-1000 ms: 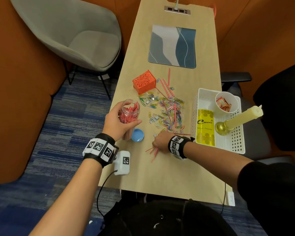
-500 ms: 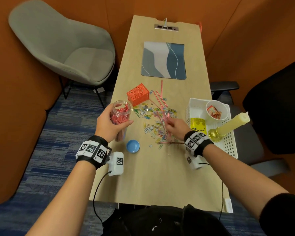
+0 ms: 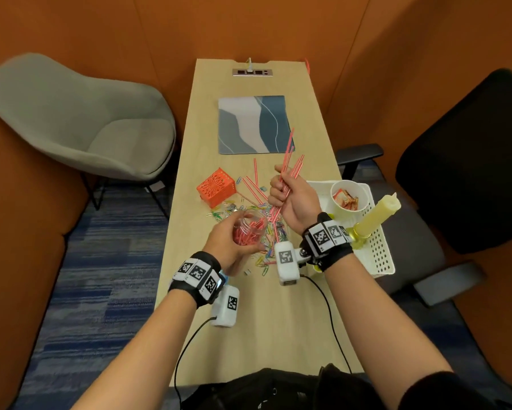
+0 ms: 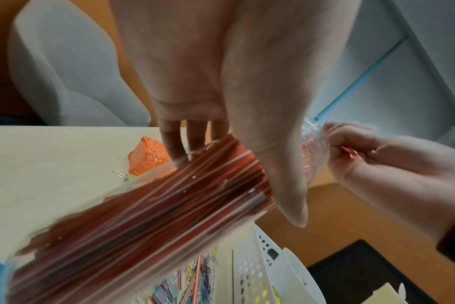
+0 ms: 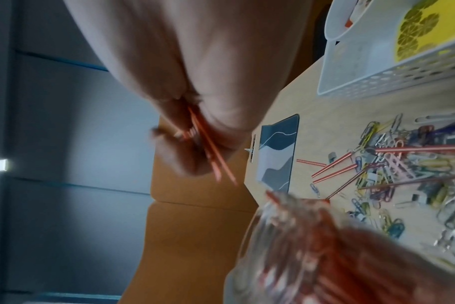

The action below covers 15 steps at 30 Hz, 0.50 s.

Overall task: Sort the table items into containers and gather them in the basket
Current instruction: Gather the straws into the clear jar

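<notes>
Head view: nearest, the left hand (image 3: 228, 247) curls its fingers (image 4: 174, 144) round a clear jar (image 3: 250, 229) full of red sticks, lifted and tilted above the worktop (image 3: 248, 335). Just beyond, the right hand (image 3: 290, 193) grasps a bundle of red striped sticks (image 3: 288, 164) in its fist, their lower ends near the jar's mouth. Under both hands lies a scatter of coloured paper clips (image 3: 263, 261) and loose sticks. To the right a white basket (image 3: 379, 255) holds a cup (image 3: 349, 196) and a candle (image 3: 379, 214). An orange box (image 3: 216, 187) stands left of the clips; a blue-grey mat (image 3: 253, 124) lies farthest.
</notes>
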Available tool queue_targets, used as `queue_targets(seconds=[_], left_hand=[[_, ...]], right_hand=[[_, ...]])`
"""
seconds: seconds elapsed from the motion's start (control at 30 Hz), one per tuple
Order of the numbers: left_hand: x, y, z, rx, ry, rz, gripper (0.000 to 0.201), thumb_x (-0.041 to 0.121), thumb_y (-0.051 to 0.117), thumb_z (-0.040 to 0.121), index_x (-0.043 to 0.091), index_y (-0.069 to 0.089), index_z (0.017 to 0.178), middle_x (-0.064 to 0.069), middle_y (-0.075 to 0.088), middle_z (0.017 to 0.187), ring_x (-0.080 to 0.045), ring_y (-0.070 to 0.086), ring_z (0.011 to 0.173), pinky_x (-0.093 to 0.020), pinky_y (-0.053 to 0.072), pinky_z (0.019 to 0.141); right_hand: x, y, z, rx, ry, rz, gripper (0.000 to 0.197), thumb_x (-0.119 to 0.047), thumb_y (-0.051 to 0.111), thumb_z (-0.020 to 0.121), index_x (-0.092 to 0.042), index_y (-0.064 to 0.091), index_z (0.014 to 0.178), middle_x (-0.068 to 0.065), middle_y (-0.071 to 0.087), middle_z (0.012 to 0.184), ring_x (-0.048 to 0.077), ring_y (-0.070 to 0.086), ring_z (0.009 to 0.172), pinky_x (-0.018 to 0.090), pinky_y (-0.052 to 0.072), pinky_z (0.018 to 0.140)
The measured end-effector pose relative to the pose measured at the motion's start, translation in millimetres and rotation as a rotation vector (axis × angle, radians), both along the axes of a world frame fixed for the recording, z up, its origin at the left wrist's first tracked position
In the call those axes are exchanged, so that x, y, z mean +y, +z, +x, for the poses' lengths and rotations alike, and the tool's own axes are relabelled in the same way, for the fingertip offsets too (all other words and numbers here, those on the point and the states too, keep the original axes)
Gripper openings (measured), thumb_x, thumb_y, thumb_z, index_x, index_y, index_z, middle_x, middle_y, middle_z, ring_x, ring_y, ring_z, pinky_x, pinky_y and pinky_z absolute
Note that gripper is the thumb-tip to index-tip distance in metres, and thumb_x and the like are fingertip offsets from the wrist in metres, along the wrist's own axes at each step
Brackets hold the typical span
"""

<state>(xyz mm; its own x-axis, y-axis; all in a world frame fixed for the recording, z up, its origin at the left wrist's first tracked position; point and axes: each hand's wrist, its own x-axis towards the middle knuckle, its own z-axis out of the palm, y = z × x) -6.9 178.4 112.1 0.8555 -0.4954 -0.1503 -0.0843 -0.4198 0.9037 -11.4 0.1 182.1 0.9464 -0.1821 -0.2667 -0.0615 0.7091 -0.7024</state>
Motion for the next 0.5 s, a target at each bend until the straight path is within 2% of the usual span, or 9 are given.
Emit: queue_targets(seconds=[0.1,0.2,0.23,0.3,0.37,0.43,0.5], left_hand=[[-7,-2,1,-0.007,-0.038,0.042,0.082,0.028,0.096,0.061,0.018,0.056,0.131,0.003,0.067,0.118,-0.012,0.065,0.105,-0.028,0.053,0.096],[-11,-1,3,0.001,-0.059,0.038,0.082,0.031,0.096,0.059,0.02,0.057,0.131,0.005,0.068,0.119,-0.011,0.066,0.107,-0.026,0.052,0.096],[-12,-1,4,0.007,-0.063,0.039,0.084,0.034,0.096,0.057,0.021,0.057,0.131,0.005,0.068,0.119,-0.01,0.066,0.107,-0.026,0.052,0.096],[-14,-1,6,0.002,-0.076,0.048,0.091,0.044,0.095,0.053,0.023,0.055,0.133,0.007,0.068,0.12,-0.01,0.066,0.108,-0.029,0.053,0.098],[-15,-1,7,-0.023,-0.07,0.063,0.092,0.043,0.094,0.055,0.022,0.054,0.135,0.009,0.068,0.119,-0.008,0.066,0.106,-0.027,0.051,0.098],[-14,-1,9,-0.04,-0.038,0.068,0.084,0.034,0.095,0.06,0.021,0.055,0.132,0.012,0.066,0.114,-0.005,0.063,0.102,-0.022,0.049,0.094],[-14,0,13,-0.068,-0.028,0.078,0.08,0.035,0.096,0.06,0.024,0.056,0.129,0.012,0.066,0.113,-0.005,0.063,0.101,-0.022,0.05,0.092]], right_hand=[[0,2,-2,-0.052,-0.055,0.121,0.02,-0.012,0.034,0.098,-0.016,0.047,0.083,-0.006,0.03,0.058,0.007,0.025,0.046,0.023,0.021,0.049],[12,-3,-8,-0.045,-0.133,0.017,0.026,-0.02,0.045,0.091,-0.019,0.037,0.066,-0.005,0.025,0.056,0.01,0.022,0.048,0.026,0.026,0.052],[17,-7,-10,-0.026,-0.152,-0.061,0.031,-0.024,0.05,0.091,-0.02,0.036,0.063,-0.003,0.026,0.055,0.012,0.026,0.047,0.026,0.031,0.053],[23,-16,-15,0.052,-0.142,-0.363,0.042,-0.033,0.054,0.096,-0.019,0.039,0.059,0.005,0.034,0.056,0.018,0.038,0.051,0.028,0.041,0.058],[29,-19,-20,0.093,-0.095,-0.676,0.048,-0.039,0.051,0.099,-0.016,0.044,0.058,0.011,0.046,0.062,0.02,0.05,0.059,0.027,0.049,0.063],[29,-22,-23,0.068,-0.103,-0.79,0.045,-0.035,0.05,0.101,-0.011,0.051,0.063,0.005,0.053,0.062,0.015,0.056,0.061,0.023,0.049,0.063],[27,-25,-25,0.029,-0.141,-0.868,0.036,-0.029,0.053,0.101,-0.005,0.053,0.074,-0.003,0.054,0.064,0.005,0.054,0.059,0.019,0.046,0.062]])
